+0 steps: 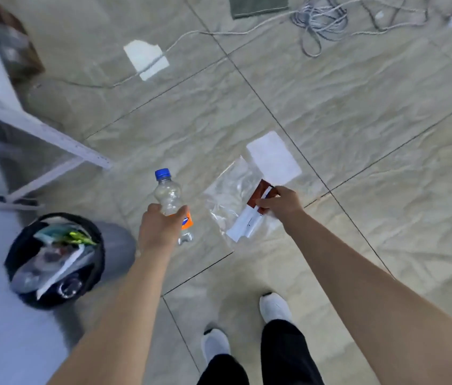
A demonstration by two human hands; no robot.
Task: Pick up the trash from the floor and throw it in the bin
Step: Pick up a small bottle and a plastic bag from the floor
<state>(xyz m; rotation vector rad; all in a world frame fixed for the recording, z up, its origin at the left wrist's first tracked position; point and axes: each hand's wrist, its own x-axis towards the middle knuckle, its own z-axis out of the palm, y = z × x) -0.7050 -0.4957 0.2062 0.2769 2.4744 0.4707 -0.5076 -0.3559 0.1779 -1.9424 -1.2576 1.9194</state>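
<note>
My left hand (pixel 159 226) is closed around an empty clear plastic bottle (pixel 168 194) with a blue cap and an orange label, held above the floor. My right hand (pixel 280 202) grips a red-and-white wrapper (pixel 247 220) that hangs down from the fingers. Under the wrapper a clear plastic bag (pixel 227 193) lies flat on the tiles. A white sheet of paper (pixel 273 158) lies just beyond it. The black bin (pixel 24 245), holding several pieces of trash, stands at the lower left, left of my left arm.
Another white paper scrap (pixel 147 58) lies further off on the tiled floor, crossed by a grey cable. Coiled cables (pixel 319 19) and a green mat (pixel 259 5) sit at the top. A white table frame (pixel 61 143) stands at left. My two white shoes (pixel 274 307) are below.
</note>
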